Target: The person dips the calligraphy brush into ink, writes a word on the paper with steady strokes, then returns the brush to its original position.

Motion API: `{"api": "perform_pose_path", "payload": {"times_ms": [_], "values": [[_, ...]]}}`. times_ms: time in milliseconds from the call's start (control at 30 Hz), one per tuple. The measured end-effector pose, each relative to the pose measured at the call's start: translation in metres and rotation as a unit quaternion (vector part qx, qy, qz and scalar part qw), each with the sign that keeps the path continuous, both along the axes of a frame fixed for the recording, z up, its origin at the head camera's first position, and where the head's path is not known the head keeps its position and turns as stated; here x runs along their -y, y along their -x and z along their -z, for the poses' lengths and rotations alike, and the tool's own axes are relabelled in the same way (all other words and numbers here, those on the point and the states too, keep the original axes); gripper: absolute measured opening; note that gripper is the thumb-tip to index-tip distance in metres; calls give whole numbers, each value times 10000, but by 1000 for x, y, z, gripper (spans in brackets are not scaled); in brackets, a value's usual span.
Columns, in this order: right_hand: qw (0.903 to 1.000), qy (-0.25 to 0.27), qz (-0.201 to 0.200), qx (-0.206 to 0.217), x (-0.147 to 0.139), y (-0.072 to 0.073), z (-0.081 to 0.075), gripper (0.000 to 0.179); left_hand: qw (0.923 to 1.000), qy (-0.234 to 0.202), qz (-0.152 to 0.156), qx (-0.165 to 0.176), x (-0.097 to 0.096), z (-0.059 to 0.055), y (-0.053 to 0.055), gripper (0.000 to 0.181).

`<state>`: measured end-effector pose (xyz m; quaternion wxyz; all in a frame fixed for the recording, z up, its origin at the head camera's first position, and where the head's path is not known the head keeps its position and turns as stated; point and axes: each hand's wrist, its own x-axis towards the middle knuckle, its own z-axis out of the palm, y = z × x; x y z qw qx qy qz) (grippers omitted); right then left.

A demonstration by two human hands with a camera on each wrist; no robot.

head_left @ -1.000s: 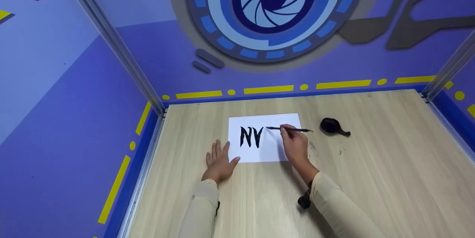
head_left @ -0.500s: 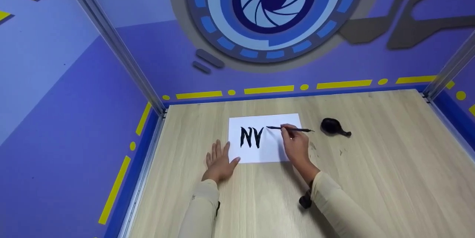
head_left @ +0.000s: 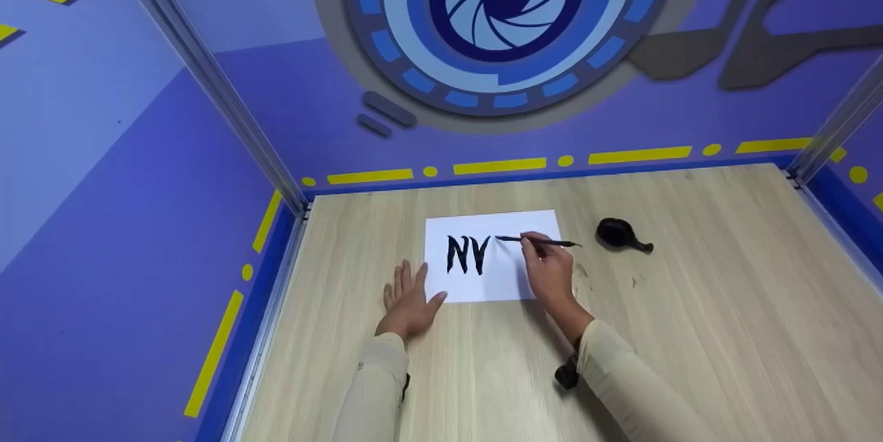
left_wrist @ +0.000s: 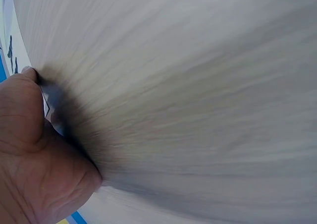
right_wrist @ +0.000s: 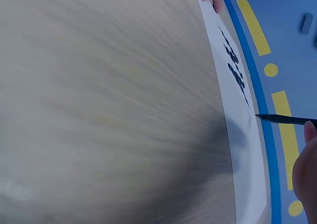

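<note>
A sheet of white paper (head_left: 510, 283) lies on the wooden table, with black brush letters "NV" (head_left: 469, 254) on its left half. My left hand (head_left: 408, 300) rests with spread fingers at the paper's lower left, its thumb on the corner. In the left wrist view the thumb side of that hand (left_wrist: 39, 154) shows close to the tabletop. My right hand (head_left: 550, 268) pinches a dark ink brush (head_left: 510, 239), held nearly level over the right half of the paper. Its tip points left, just right of the V's top. In the right wrist view the brush tip (right_wrist: 262, 116) overlaps the paper's far edge.
A black spoon-shaped ink dish (head_left: 616, 234) stands right of the paper. Small dark smudges (head_left: 635, 282) mark the table (head_left: 724, 318) near it. A blue and purple wall (head_left: 290, 118) with yellow marks encloses the table at the back and sides. Dark straps sit at both wrists.
</note>
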<state>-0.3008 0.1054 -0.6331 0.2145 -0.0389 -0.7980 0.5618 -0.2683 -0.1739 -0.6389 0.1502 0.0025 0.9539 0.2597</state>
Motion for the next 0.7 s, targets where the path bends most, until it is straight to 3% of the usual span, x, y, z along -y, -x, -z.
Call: {"api": "perform_pose_path", "payload": {"times_ms": [700], "values": [[9998, -171, 15, 58, 5, 4, 5, 19, 10000, -70, -16, 60, 0, 2, 2, 79]]}}
